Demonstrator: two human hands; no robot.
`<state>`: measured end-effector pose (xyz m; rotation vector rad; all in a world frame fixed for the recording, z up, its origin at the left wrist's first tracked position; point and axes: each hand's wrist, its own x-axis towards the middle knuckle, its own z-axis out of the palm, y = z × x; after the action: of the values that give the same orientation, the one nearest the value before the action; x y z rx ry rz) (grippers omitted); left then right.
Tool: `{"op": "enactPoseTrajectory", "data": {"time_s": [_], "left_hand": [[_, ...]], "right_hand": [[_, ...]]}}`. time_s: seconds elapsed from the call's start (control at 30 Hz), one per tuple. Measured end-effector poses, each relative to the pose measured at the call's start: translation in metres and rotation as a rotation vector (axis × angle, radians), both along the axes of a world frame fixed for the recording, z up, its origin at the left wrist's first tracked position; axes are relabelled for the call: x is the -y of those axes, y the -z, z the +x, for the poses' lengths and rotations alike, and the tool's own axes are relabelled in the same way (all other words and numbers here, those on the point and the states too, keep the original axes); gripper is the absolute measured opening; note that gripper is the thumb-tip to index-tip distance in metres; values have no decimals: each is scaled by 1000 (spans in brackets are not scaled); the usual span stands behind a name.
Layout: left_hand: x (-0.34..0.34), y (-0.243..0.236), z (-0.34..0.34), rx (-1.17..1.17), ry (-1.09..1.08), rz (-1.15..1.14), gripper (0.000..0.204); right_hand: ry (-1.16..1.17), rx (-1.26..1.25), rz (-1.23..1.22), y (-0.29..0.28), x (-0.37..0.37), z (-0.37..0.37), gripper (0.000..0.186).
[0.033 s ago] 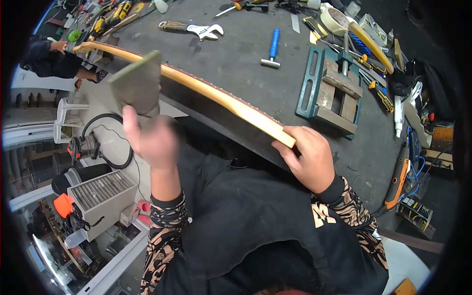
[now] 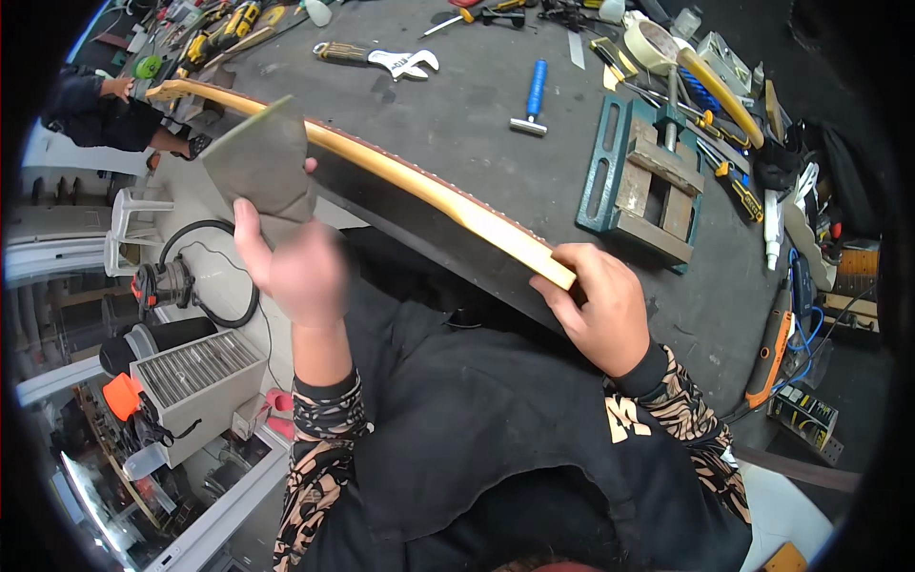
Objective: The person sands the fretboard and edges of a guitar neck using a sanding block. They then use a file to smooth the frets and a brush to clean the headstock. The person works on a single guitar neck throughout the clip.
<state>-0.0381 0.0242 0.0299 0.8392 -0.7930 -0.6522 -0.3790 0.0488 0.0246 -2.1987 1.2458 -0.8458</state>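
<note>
clasping a part-hidden guitar neck (image 2: 419, 188) with right hand (image 2: 604, 305), blurred left hand (image 2: 303, 276) gripping grey pad (image 2: 262, 157)

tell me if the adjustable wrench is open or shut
Open: the adjustable wrench on the bench shows a clear gap between its jaws.

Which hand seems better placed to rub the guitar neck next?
Left, probably: the left hand holds the greenish pad, overlapping the guitar neck in view, while the right hand grips the neck's end.
</note>
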Motion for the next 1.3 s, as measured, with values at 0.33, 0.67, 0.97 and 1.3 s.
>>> {"op": "enactPoseTrajectory", "data": {"time_s": [0.33, 0.67, 0.97, 1.3], "left_hand": [[23, -13, 42, -447, 24, -2, 56], [20, -12, 86, -597, 181, -61, 55], [44, -2, 83, -614, 161, 39, 63], [30, 5, 93, -459, 120, 71, 73]], "right_hand": [[85, 699, 1117, -35, -17, -6, 29], [235, 836, 1038, -24, -27, 6, 26], [172, 438, 265, 10, -21, 3, 59], [67, 145, -5, -2, -2, 7, 30]]}}
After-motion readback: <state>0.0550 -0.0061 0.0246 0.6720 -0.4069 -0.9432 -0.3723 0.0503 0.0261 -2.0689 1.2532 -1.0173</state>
